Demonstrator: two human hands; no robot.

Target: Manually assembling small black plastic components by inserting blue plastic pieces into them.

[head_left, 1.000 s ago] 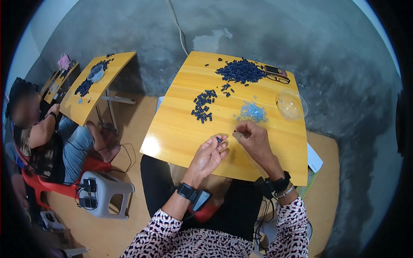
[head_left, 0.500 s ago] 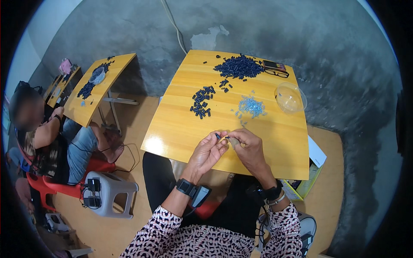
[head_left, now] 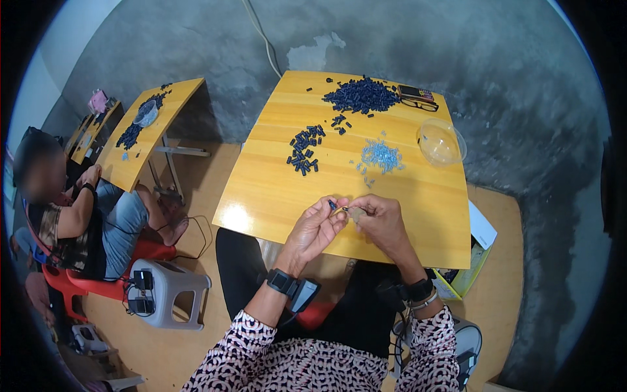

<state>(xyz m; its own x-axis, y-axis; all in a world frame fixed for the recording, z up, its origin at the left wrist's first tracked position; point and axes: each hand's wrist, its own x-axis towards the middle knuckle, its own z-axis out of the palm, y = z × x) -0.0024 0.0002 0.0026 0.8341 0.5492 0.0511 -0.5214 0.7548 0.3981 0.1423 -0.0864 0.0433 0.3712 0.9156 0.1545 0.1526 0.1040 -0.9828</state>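
Yellow wood-grain tabletop [head_left: 251, 199] spreads before you, shiny at its near left corner; over its near part your left hand [head_left: 312, 232] pinches a small dark blue piece [head_left: 332, 205] between thumb and fingers; your right hand [head_left: 381, 225] is just beside it, thumb and finger together, though what they grip is too small to tell; the near edge runs beneath your wrists, and a broad stretch of smooth wood separates your hands from the piles; ahead lie glassy pale-blue slivers [head_left: 381, 155], loosely heaped; left of these, a scatter of short dark cylinders [head_left: 304, 151]; farther off, a dense dark heap [head_left: 361, 95] near the far edge; folded glasses [head_left: 419, 104] and a round clear bowl [head_left: 442, 142] sit toward the right edge; mottled grey wall [head_left: 405, 39] rises behind.
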